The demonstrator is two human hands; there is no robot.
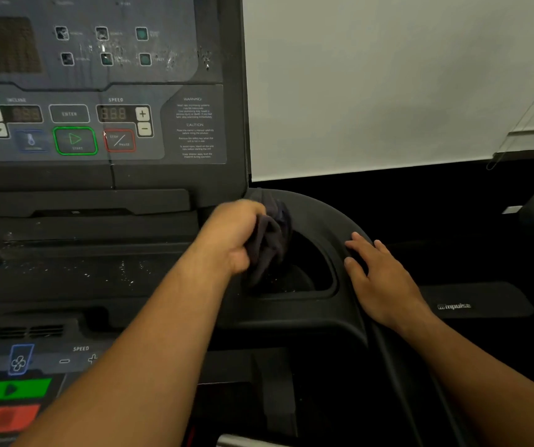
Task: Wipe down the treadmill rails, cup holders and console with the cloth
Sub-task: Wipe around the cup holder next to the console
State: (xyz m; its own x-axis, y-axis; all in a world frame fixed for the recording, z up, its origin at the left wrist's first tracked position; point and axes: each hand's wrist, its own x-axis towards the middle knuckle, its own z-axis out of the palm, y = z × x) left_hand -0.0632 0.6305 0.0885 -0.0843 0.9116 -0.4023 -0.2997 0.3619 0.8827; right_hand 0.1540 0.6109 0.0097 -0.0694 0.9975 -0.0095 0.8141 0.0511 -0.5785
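Both your hands are at the right-side cup holder (318, 269). Your left hand (233, 233) is clenched around the dark cloth (270, 243), which hangs bunched into the holder's recess. Your right hand (378, 275) lies released, fingers flat on the holder's curved outer edge. The console (97, 124) stands up-left, speckled with pale spots.

Two hands (230, 237) (378, 279), one cloth (272, 243) (dark)

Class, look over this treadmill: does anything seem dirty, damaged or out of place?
White streaks and specks smear the console panel around its upper buttons. More specks dot the dark shelf below it and the floor of the cup holder. Nothing looks askew.
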